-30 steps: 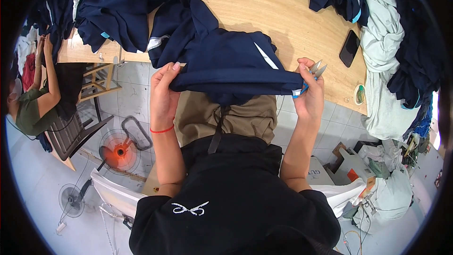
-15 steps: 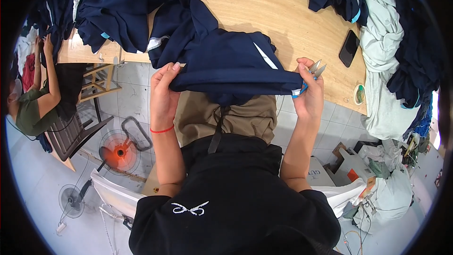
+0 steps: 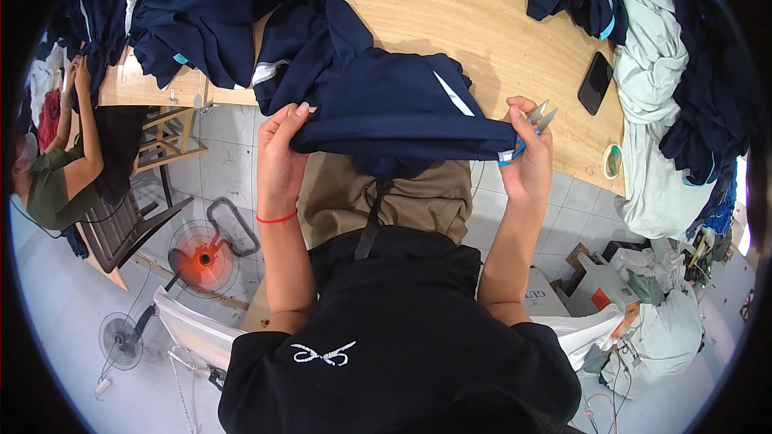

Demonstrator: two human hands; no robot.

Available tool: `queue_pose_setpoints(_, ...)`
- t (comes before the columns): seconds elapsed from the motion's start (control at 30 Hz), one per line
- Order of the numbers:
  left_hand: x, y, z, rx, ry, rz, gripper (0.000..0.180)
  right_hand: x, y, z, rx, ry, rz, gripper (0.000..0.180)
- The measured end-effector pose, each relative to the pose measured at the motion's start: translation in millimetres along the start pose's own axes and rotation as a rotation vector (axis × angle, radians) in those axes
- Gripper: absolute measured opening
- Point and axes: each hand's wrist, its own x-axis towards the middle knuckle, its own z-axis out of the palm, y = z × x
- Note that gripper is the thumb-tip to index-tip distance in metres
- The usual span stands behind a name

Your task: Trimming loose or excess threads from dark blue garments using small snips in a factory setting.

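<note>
A dark navy garment (image 3: 386, 80) with a slim white stripe lies over the table's near edge, its banded end stretched flat between my hands. My left hand (image 3: 279, 135) pinches the left end of the band, thumb on top. At the right end, beside a small white label (image 3: 505, 156), my right hand (image 3: 531, 157) is closed on the band. That same hand also keeps a pair of small scissors (image 3: 544, 117) with blue handles, blades pointing up and away from the cloth. Part of the garment hangs below the band, above my lap.
On the wooden table (image 3: 450, 0) lie navy garment heaps (image 3: 201, 24), a black phone (image 3: 595, 83), a small oval dish (image 3: 612, 161) and pale grey cloth (image 3: 650, 96). A co-worker (image 3: 68, 169) handles cloth at far left. Fans (image 3: 203, 259) and a chair (image 3: 133, 221) stand left.
Hardly anything differs. Both hands hold the band in nearly the same place, and the garment has shifted only very slightly.
</note>
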Motion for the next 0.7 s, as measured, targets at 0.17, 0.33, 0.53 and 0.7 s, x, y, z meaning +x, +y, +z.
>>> queue_pose_setpoints(0.17, 2.2, -3.3, -3.8, -0.018, -0.005, -0.010, 0.030, -0.8, -0.1, 0.3, -0.003, 0.005, 0.001, 0.019)
queue_pose_setpoints(0.33, 1.2, -4.0, -1.8, -0.016, 0.018, -0.014, 0.028, -0.6, 0.8, -1.3, 0.010, 0.000, 0.002, 0.021)
queue_pose_setpoints(0.53, -0.4, -3.7, -0.1, -0.023, 0.013, -0.016, 0.024, 0.0, 0.8, 2.0, 0.046, 0.028, -0.001, 0.016)
queue_pose_setpoints(0.7, 0.7, -5.0, -4.8, -0.038, -0.012, -0.015, 0.024, 1.4, 2.6, -3.5, 0.051, -0.002, -0.005, 0.016)
